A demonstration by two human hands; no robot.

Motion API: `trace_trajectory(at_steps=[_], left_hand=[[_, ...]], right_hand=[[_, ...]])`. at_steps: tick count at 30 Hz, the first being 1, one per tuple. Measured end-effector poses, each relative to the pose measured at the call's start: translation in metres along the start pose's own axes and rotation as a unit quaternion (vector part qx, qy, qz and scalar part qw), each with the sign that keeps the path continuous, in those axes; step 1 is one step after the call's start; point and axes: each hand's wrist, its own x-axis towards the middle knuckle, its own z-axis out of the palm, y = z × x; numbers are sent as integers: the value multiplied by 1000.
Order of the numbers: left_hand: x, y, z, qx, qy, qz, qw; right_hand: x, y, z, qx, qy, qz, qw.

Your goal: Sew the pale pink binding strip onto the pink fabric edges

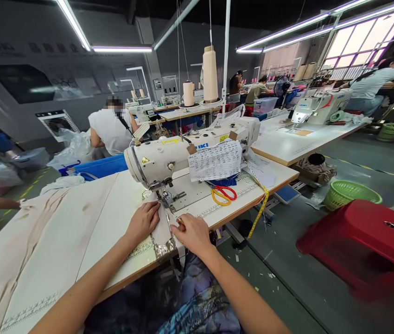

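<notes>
Beneath the presser foot of a white sewing machine (pixel 155 162) lies a narrow piece of white fabric (pixel 162 229). My left hand (pixel 144 220) presses on this fabric just left of the needle area, with its fingers bent and close together. My right hand (pixel 194 233) is closed, at the right edge of the fabric near the table's front. Between its thumb and fingers is a thin pointed tool (pixel 181 223), mostly hidden, whose tip points toward the needle. Shiny clear tape (pixel 165 249) covers the table edge under the fabric.
Red-and-yellow scissors (pixel 225 194) lie right of the machine. A handwritten sheet (pixel 215 161) hangs on its arm; a yellow tape measure (pixel 260 211) drapes off the table. Pale fabric (pixel 53 208) covers the left side. A red stool (pixel 367 246) stands right; people work nearby.
</notes>
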Motion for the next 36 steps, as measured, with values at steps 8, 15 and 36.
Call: trace_trajectory(at_steps=[8,15,36], left_hand=[[0,1,-1,-4,4,-6,1000],[-1,-1,0,-14,7,-8,1000],[0,-3,-1,-2,6,16,1000]], right_hand=[[-1,-4,3,-46,-2,-7,999],[0,-8,2,-64,-14,-3,998],[5,-10,7,-39,-29,-26,998]])
